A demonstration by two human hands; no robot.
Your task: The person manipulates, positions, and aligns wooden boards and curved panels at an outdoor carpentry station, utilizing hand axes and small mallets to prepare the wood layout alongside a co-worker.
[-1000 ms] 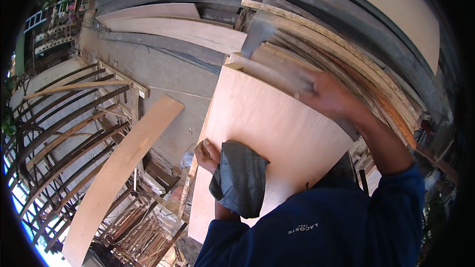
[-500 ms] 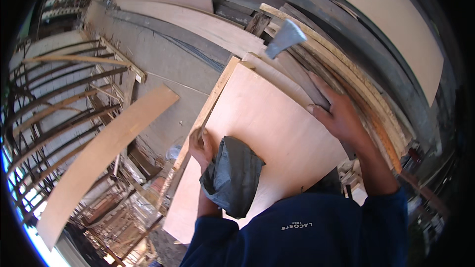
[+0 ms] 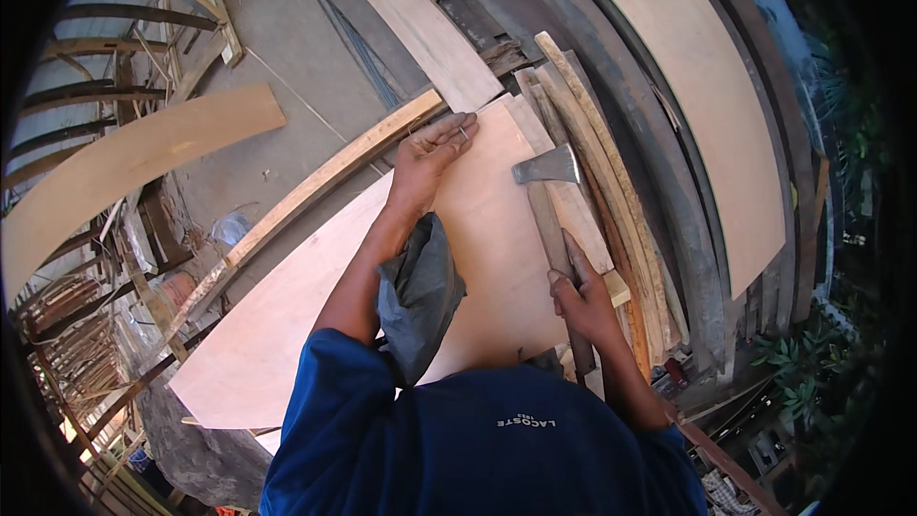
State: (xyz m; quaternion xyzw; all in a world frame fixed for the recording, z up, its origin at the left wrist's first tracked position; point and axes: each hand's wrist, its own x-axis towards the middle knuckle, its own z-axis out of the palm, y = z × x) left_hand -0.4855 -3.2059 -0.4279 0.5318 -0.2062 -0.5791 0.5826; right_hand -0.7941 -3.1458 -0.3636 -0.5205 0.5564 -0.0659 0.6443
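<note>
A pale plywood sheet [image 3: 497, 248] lies before me along a long wooden batten [image 3: 310, 196]. Close to the sheet's far corner, my left hand [image 3: 420, 167] pinches a thin nail [image 3: 464, 132] between closed fingertips. My right hand [image 3: 583, 301] grips the wooden handle of a hatchet [image 3: 546, 166], whose grey metal head is over the sheet's right part. A dark plastic bag [image 3: 420, 296] hangs in front of my chest, beside my left forearm, and hides some of the sheet.
Stacked timber strips [image 3: 611, 191] run along the right. Beyond them are dark planks and another long plywood sheet [image 3: 712, 105]. A curved plywood strip [image 3: 153, 153] crosses the left, over a wooden frame of ribs. Green plants [image 3: 802, 363] grow at far right.
My left hand has moved from the sheet's left edge up to its far corner, and a nail now shows in it. The hatchet has come down and nearer. The view has turned.
</note>
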